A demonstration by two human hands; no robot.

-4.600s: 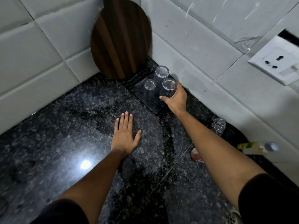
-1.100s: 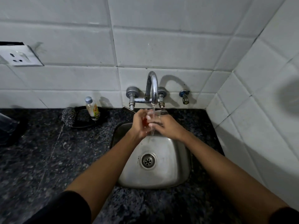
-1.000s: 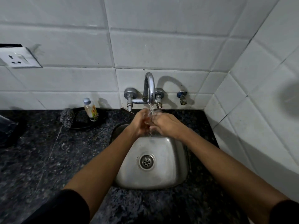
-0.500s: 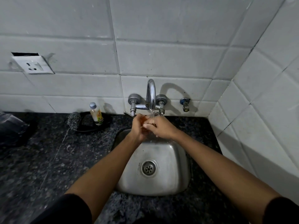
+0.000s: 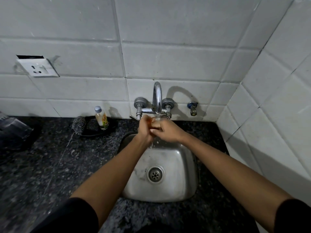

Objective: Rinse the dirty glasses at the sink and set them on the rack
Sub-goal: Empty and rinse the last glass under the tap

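A small clear glass (image 5: 155, 122) with an orange tint in it is held under the running tap (image 5: 157, 96), over the back of the steel sink (image 5: 182, 167). My left hand (image 5: 144, 130) wraps it from the left. My right hand (image 5: 169, 132) grips it from the right, fingers curled over the front. Water runs onto the glass and drips off my hands into the basin. The hands hide most of the glass. The dark rack (image 5: 16, 133) with a clear glass on it shows blurred at the left edge.
A small bottle (image 5: 101, 117) and a steel scrubber (image 5: 79, 126) sit on a dark dish left of the tap. A wall socket (image 5: 37, 68) is up on the left. White tiled walls close the back and right of the black granite counter (image 5: 50, 165).
My right hand left the rack and both hands came to the tap. Over the last second they stay together under the water, shifting slightly round the glass.
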